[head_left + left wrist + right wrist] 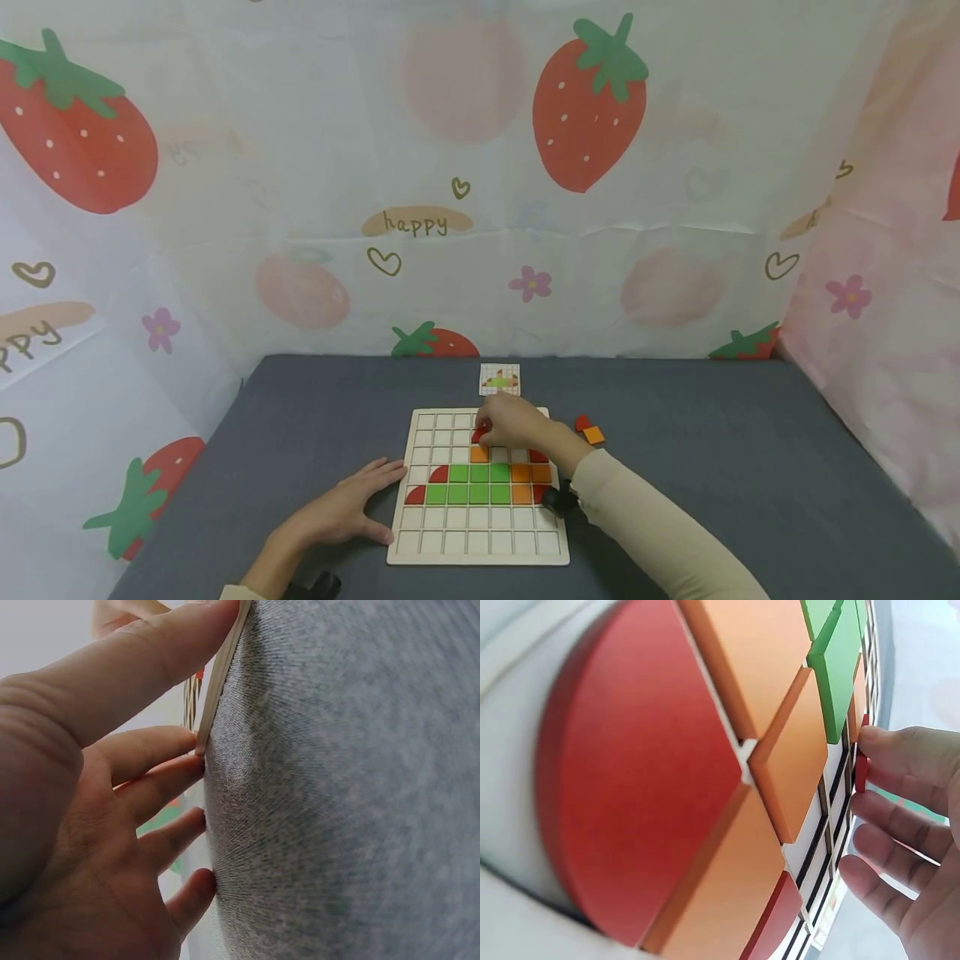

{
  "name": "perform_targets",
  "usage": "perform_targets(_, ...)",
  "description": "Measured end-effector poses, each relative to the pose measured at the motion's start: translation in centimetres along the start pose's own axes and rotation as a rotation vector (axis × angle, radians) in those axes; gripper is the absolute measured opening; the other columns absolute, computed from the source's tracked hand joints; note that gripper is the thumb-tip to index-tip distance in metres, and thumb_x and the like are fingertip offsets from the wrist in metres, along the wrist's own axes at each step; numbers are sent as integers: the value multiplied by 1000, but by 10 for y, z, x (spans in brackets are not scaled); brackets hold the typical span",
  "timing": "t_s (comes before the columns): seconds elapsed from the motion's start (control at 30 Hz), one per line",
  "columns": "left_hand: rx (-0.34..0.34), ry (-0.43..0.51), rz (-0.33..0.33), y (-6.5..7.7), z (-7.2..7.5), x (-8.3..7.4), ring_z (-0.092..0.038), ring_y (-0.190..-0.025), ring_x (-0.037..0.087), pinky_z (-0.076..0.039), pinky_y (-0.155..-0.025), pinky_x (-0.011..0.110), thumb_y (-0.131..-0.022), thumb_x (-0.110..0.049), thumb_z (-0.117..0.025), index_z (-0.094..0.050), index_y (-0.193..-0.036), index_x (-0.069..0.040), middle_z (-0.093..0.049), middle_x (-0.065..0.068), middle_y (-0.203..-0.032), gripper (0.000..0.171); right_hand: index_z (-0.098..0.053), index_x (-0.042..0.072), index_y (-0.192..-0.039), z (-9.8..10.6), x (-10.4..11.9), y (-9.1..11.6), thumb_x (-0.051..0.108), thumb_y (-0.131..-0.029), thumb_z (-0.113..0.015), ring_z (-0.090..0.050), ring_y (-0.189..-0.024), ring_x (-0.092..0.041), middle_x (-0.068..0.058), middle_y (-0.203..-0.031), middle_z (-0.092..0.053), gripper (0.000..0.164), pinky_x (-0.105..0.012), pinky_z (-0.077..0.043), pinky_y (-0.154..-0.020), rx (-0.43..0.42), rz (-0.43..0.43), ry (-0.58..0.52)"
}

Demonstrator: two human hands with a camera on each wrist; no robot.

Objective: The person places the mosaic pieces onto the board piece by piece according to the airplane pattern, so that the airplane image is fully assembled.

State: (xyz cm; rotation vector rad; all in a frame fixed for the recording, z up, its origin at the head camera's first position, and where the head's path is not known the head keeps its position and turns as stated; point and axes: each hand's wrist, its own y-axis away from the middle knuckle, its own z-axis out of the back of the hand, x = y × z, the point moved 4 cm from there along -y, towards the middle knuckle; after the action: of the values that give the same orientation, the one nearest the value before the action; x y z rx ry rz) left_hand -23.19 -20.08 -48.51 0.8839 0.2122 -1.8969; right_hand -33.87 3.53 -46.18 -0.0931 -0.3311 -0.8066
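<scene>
A pale gridded wooden board lies on the dark table, with green square tiles, orange square tiles and red quarter-round tiles in several cells. At the upper middle of the grid, my right hand pinches a red quarter-round tile between thumb and fingertips, just above an orange tile. My left hand rests at the board's left side with spread fingers. Its thumb and forefinger touch the board's edge, and the other fingertips meet the grey cloth.
Right of the board lie a loose red tile and a loose orange tile. A small card with a coloured grid picture lies behind the board. Strawberry-print curtains stand at the back and sides of the table.
</scene>
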Motion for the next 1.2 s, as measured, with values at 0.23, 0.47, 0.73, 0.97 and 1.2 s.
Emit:
perform_targets(0.23,5,1,7,0,0,1,-18,-147,47,-23,-108,70,-69,-35,-85,-39,-148,-1,-33,18,-157,98,-77,10,-97,-2,0,0,18,-88,-70,-65,-85,-16,-3,-93,-73,13,-32,-54,-78,-7,29,11)
perform_targets(0.47,5,0,-2,0,1,0,-18,-147,47,-23,-108,70,-70,-36,-84,-38,-148,-1,-33,18,-157,98,-78,10,-97,-3,-2,0,17,-89,-70,-63,-84,-15,-3,-93,-72,13,-31,-53,-78,-19,27,13)
perform_targets(0.73,10,-2,8,0,0,0,-18,-147,47,-22,-109,69,-70,-36,-85,-38,-148,0,-33,18,-157,98,-77,9,-100,5,-9,10,15,-91,-64,-62,-83,-13,-4,-96,-72,17,-30,-51,-73,-38,-1,-69)
perform_targets(0.97,5,1,-6,0,1,1,-17,-147,48,-23,-109,68,-70,-35,-84,-37,-149,0,-32,19,-157,98,-75,8,-102,15,-18,29,17,-93,-63,-61,-89,-18,-5,-98,-69,18,-36,-53,-80,-64,-14,-55)
perform_targets(1.2,5,-2,-35,1,0,1,-18,-145,51,-23,-108,69,-70,-34,-84,-38,-148,2,-33,22,-156,97,-75,8,-101,25,-35,56,18,-92,-66,-56,-84,-15,-3,-93,-65,16,-31,-50,-73,-106,-65,-57)
